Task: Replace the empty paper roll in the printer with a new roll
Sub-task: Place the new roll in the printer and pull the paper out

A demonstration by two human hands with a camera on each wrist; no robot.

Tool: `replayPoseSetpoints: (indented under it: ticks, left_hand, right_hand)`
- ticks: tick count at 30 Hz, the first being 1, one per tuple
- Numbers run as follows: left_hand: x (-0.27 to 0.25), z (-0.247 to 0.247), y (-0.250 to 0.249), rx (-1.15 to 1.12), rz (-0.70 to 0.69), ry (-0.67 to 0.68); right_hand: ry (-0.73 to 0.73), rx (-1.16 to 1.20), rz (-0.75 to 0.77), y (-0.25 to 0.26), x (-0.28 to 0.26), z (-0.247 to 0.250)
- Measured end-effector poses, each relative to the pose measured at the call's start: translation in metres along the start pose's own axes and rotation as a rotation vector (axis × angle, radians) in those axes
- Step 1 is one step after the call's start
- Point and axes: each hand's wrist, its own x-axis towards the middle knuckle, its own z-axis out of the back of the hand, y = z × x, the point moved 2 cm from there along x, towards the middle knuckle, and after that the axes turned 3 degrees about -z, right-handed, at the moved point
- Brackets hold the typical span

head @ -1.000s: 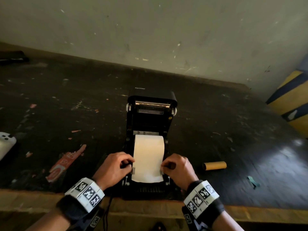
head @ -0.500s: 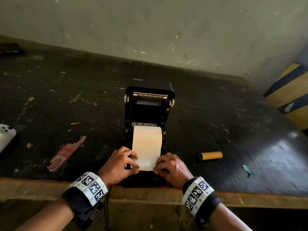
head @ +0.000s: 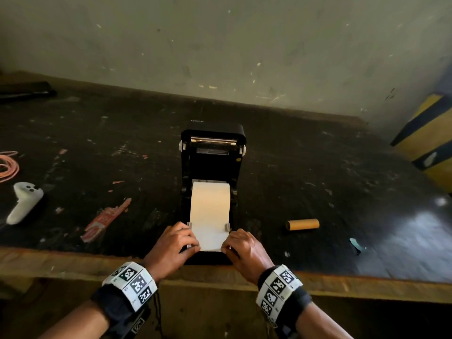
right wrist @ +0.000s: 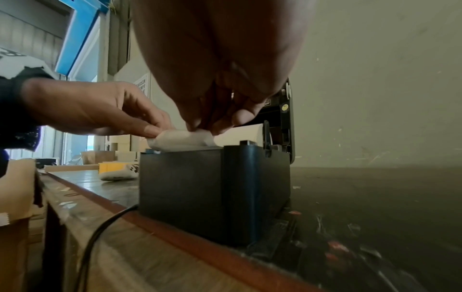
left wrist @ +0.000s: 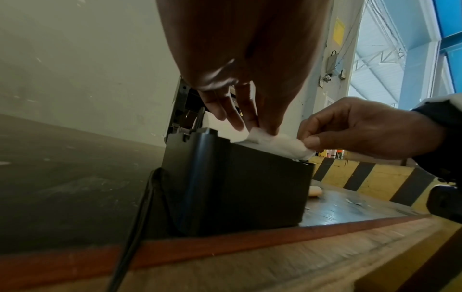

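The black printer (head: 212,167) sits at the near edge of the dark table (head: 318,167), its lid swung up and open toward the wall. A white strip of paper (head: 209,211) runs from the new roll in the printer's well forward over the front of the machine, passing between 2 small grey guides (head: 227,226). The left hand (head: 171,245) pinches the strip's near left corner between thumb and fingertips, and the right hand (head: 245,250) pinches the near right corner the same way; both grips are narrow, closed on the paper's free end. In the left wrist view the end of the strip looks crumpled and lifted slightly between the 2 hands, just above the printer's front lip.

The empty cardboard core (head: 302,224) lies on its side on the table to the right of the printer, apart from it. A black cable (left wrist: 135,227) drops from the printer over the table's wooden edge. Farther left lie a white controller (head: 23,204) and a coil of orange cord (head: 8,166) (only partly in view). Both wrists wear bands with black-and-white square markers (head: 134,283).
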Motion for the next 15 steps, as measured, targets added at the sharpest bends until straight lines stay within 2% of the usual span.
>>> replayPoseSetpoints:
  ticks: [15]
  left_hand:
    - [-0.072,-0.012,-0.046,0.000,0.123,-0.004]
  right_hand:
    - [0.057,0.026,0.043,0.026,-0.067,-0.015]
